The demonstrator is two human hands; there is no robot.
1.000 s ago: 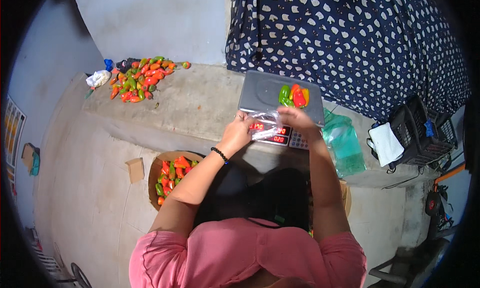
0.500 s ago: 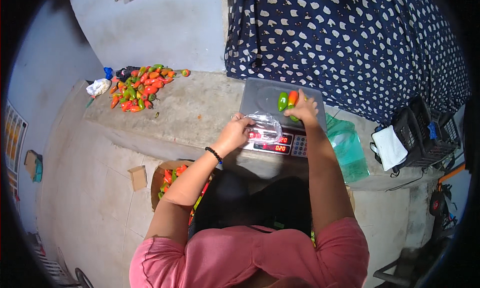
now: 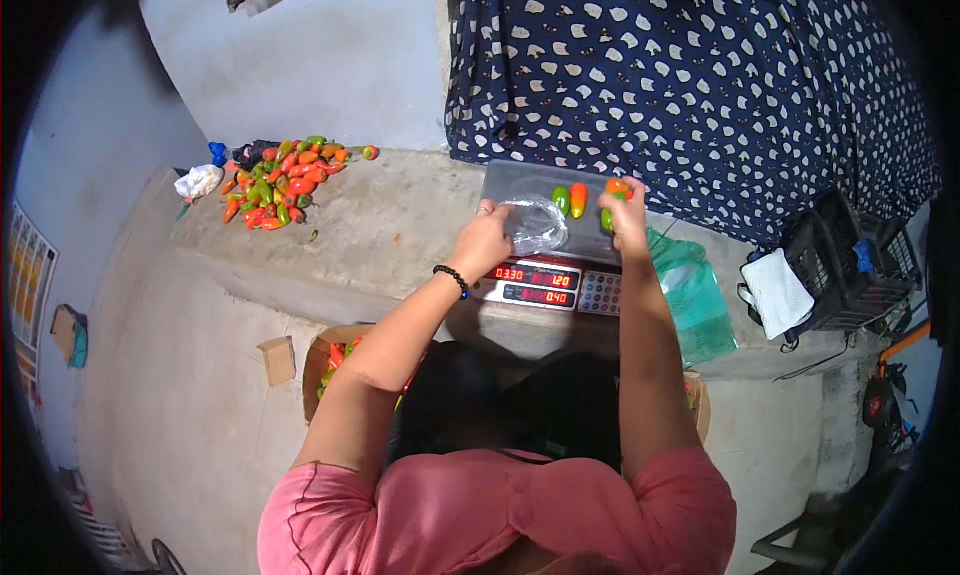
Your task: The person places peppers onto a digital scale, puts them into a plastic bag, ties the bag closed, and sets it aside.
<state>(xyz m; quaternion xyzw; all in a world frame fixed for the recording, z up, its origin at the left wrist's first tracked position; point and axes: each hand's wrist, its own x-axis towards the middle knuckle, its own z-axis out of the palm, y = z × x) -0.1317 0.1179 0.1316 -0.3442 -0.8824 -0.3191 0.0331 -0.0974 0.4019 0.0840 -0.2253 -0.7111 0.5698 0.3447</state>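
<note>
A grey digital scale (image 3: 545, 180) stands on the concrete ledge (image 3: 390, 230), its red display facing me. My left hand (image 3: 483, 243) grips a clear plastic bag (image 3: 535, 225) lying over the scale's pan. My right hand (image 3: 625, 210) is closed around peppers (image 3: 612, 190), orange and green, at the pan's right side. Two more peppers (image 3: 570, 200), one green and one orange, lie on the pan between my hands.
A heap of red, orange and green peppers (image 3: 280, 180) lies at the ledge's far left by a white bag (image 3: 197, 182). A cardboard box (image 3: 335, 360) with peppers sits below the ledge. A green plastic bag (image 3: 690, 295) lies right of the scale. A dark basket (image 3: 840, 265) stands farther right.
Both hands moved up from the scale's display onto the pan. The right hand closed around peppers there, and the left hand carried the clear bag along.
</note>
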